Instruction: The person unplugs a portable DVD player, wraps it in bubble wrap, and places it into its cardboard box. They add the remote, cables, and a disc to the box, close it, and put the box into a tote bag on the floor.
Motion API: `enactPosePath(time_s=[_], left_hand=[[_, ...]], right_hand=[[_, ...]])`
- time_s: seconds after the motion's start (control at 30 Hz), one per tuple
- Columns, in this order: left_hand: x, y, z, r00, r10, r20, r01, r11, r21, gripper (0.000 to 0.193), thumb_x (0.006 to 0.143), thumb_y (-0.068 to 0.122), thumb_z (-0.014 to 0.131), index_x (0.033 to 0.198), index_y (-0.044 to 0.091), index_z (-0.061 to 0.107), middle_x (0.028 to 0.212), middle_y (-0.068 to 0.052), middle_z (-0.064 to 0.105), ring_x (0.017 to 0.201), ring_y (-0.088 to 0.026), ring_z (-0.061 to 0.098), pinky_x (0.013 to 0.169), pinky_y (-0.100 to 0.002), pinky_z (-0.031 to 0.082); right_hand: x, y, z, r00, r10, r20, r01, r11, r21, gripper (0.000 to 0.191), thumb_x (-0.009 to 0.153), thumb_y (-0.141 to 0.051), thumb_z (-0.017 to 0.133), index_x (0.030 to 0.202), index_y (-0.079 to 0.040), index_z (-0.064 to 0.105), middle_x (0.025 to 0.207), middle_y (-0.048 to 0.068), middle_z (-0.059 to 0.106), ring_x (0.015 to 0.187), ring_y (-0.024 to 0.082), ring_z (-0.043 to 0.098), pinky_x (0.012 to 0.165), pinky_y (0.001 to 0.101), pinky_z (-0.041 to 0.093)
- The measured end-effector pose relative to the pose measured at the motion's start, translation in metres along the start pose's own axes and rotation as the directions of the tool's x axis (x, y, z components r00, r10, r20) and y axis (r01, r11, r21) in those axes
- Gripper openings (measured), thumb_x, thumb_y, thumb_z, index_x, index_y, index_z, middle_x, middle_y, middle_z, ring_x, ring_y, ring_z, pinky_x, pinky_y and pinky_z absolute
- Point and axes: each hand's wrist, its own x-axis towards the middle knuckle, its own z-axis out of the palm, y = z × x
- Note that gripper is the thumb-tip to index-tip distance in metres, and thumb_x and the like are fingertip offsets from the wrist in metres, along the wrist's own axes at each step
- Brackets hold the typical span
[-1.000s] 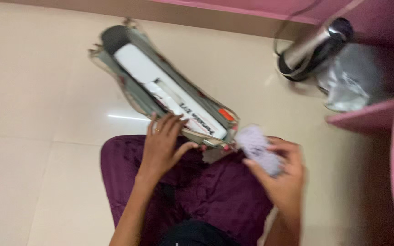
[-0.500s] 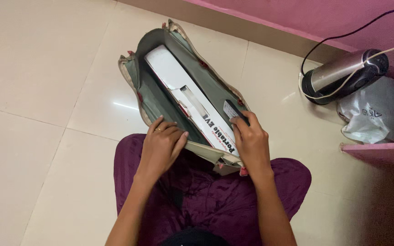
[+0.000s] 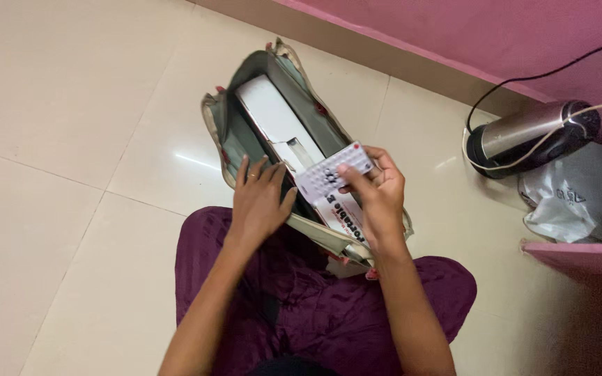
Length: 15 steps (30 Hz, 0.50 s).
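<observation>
1. Grey-green fabric bag (image 3: 226, 132) lies open on the tiled floor (image 3: 71, 104), its near end against the person's lap.
2. Inside the bag: a long white box (image 3: 273, 122) lying lengthwise.
3. Left hand (image 3: 259, 202) rests flat, fingers spread, on the bag's near rim.
4. Right hand (image 3: 377, 191) grips a white remote (image 3: 334, 170) with rows of buttons, held over the bag's opening.

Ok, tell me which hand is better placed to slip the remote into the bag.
Probably the right hand: it grips the remote above the open bag. The left hand rests on the bag's edge.
</observation>
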Motion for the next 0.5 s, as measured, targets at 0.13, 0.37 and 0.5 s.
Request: enactPosePath(time_s=[0.13,0.37,0.5], left_hand=[[-0.010,-0.005,0.000,0.997,-0.035,-0.064,0.026,0.991,-0.129,0.053,0.091,0.029,0.063,0.135,0.001,0.062,0.134,-0.015,0.066,0.139,-0.032,0.048,0.126,-0.052,0.018],[-0.019,-0.008,-0.005,0.998,-0.050,-0.046,0.043,0.988,-0.148,0.055,0.087,0.022,0.061,0.139,0.002,0.061,0.123,-0.015,0.068,0.131,-0.031,0.052,0.123,-0.051,0.020],[-0.022,-0.006,-0.007,0.997,-0.043,-0.063,0.037,0.995,-0.091,0.055,0.084,0.017,0.057,0.136,0.001,0.063,0.113,-0.014,0.070,0.124,-0.029,0.057,0.123,-0.050,0.023]], right_hand=[[0.008,0.018,0.005,0.909,0.387,0.153,-0.403,0.727,0.556,0.032,0.097,-0.019,0.070,0.121,0.002,0.064,0.086,0.009,0.068,0.076,0.020,0.068,0.071,0.0344,0.059],[0.019,0.038,0.013,0.982,0.166,0.088,-0.135,0.948,-0.287,0.051,0.095,-0.036,0.076,0.130,-0.004,0.056,0.096,0.017,0.070,0.074,0.033,0.064,0.062,0.0447,0.050],[0.017,0.047,0.029,0.976,-0.077,0.203,0.215,0.208,-0.954,0.085,0.068,-0.040,0.093,0.131,0.001,0.053,0.114,0.023,0.060,0.092,0.044,0.069,0.075,0.0527,0.056]])
